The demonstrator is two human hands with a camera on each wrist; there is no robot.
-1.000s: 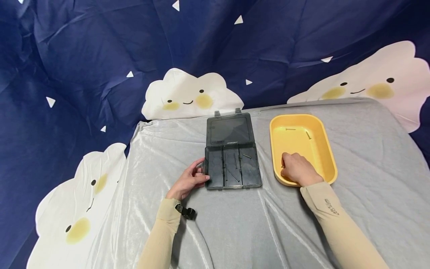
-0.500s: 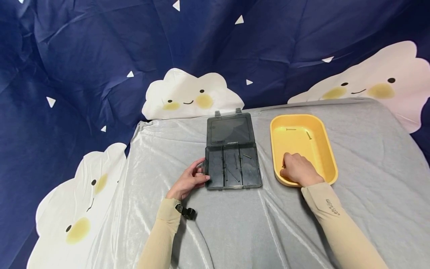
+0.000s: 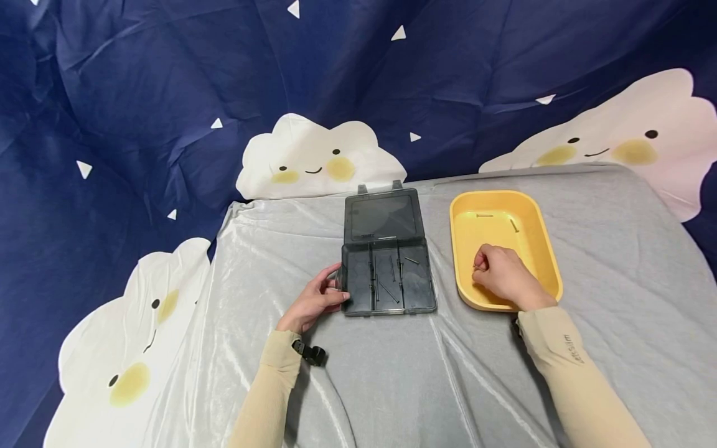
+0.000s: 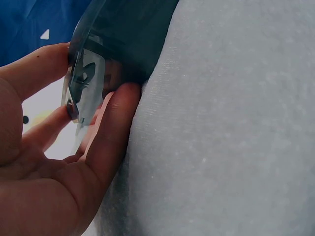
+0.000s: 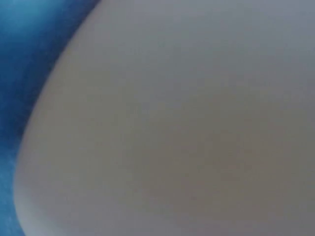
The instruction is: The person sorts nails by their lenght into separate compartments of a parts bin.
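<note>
My left hand (image 3: 313,302) grips the left edge of a dark see-through compartment box (image 3: 354,274), whose lid (image 3: 383,218) lies folded back. In the left wrist view, thumb and fingers hold that box (image 4: 130,34) by its side. Several screws, one of them a slanting screw (image 3: 389,291), lie in the middle and right compartments. Over the near part of a yellow tray (image 3: 550,267), my right hand (image 3: 504,274) has its fingers curled in a pinch. A small piece of a screw (image 3: 476,267) shows at the fingertips; most of it is hidden.
Two loose screws lie at the tray's far end, a flat screw (image 3: 484,215) and a slanting screw (image 3: 514,225). Grey cloth (image 3: 392,386) covers the table. A dark blue curtain (image 3: 336,62) hangs behind it. The right wrist view is a pale blur.
My right hand has turned and lifted slightly within the tray, and its wrist has shifted right. The left hand and the box stay where they were.
</note>
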